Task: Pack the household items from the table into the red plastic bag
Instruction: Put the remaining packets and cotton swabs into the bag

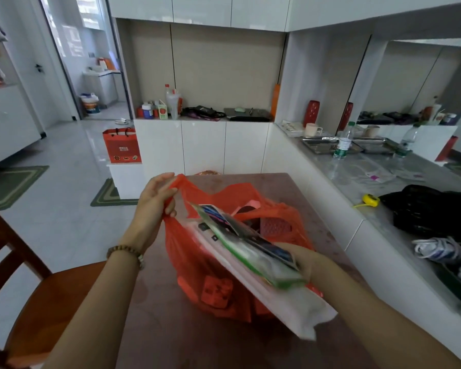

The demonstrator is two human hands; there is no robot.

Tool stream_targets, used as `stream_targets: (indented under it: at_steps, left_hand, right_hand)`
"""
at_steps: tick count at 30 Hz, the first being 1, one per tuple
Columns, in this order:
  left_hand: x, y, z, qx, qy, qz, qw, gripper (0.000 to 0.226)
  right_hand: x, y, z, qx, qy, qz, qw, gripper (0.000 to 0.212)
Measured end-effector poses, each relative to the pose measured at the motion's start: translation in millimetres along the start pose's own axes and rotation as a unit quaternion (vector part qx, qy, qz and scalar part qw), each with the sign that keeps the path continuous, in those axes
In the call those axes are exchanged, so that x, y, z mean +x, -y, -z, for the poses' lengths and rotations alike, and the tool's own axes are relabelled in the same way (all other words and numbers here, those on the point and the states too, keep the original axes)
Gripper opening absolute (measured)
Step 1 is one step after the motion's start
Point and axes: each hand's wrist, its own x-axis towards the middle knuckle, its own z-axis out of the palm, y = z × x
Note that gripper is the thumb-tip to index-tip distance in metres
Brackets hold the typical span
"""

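Note:
The red plastic bag (194,251) stands open on the reddish-brown table (171,339). My left hand (157,198) pinches its left handle and holds it up. My right hand (306,259) grips a stack of flat packages: a green-edged clear pack with dark items (240,235) on top of a white and pink flat pack (285,296). The stack slants with its far end inside the bag's mouth. Red boxes show through the bag's wall, and a red perforated item (274,226) lies inside.
A wooden chair (37,302) stands at the table's left. A grey counter (357,171) on the right carries a yellow tape measure (370,200), a black bag (423,209), a water bottle (342,145) and metal trays. A red paper gift bag (121,146) stands on a white block beyond.

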Motion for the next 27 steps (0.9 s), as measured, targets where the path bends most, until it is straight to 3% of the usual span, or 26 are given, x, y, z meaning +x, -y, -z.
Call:
stream_targets:
  at_steps: [2,3,5,7,10,12,19,20,22,23,24,27]
  left_hand:
    - [-2,-1,-3,0.007,0.014,0.002,1.0,0.039]
    - [-3,0,-5,0.003,0.015,0.004,1.0,0.042]
    - [-5,0,-7,-0.013,0.014,0.007,1.0,0.048]
    - [-7,2,-10,-0.036,0.018,0.009,0.999,0.051]
    - [-8,2,-17,-0.055,0.033,0.012,0.998,0.053]
    - [-6,2,-21,-0.061,0.038,0.015,0.997,0.053]
    - [1,7,-30,-0.053,0.067,0.004,0.996,0.054]
    - [1,7,-31,-0.038,0.069,0.0,0.997,0.055]
    - [1,8,-31,-0.002,0.072,-0.011,0.997,0.056]
    - [1,9,-30,0.016,0.072,-0.017,0.997,0.056]
    - [3,10,-29,0.035,0.068,-0.022,0.997,0.056]
    - [8,10,-25,0.078,0.043,-0.035,0.995,0.056]
  right_hand:
    - [10,2,9,0.01,0.072,0.021,0.997,0.035]
    - [19,0,16,0.057,0.048,0.005,0.997,0.033]
    - [52,-14,42,0.181,-0.124,-0.025,0.975,0.037]
    - [83,-30,67,0.263,-0.244,0.018,0.934,0.034]
    - [98,-29,73,0.347,-0.336,0.046,0.874,0.031]
    - [112,-25,65,0.364,-0.34,0.047,0.866,0.035]
    - [178,-23,11,0.336,-0.253,0.043,0.906,0.045]
    - [189,-28,12,0.312,-0.255,0.043,0.914,0.056]
    - [211,-43,29,0.252,-0.283,0.046,0.924,0.109]
    - [215,-48,38,0.242,-0.285,0.042,0.926,0.126]
    - [211,-47,43,0.245,-0.276,0.04,0.928,0.124]
    - [180,-30,38,0.224,-0.251,0.035,0.941,0.078]
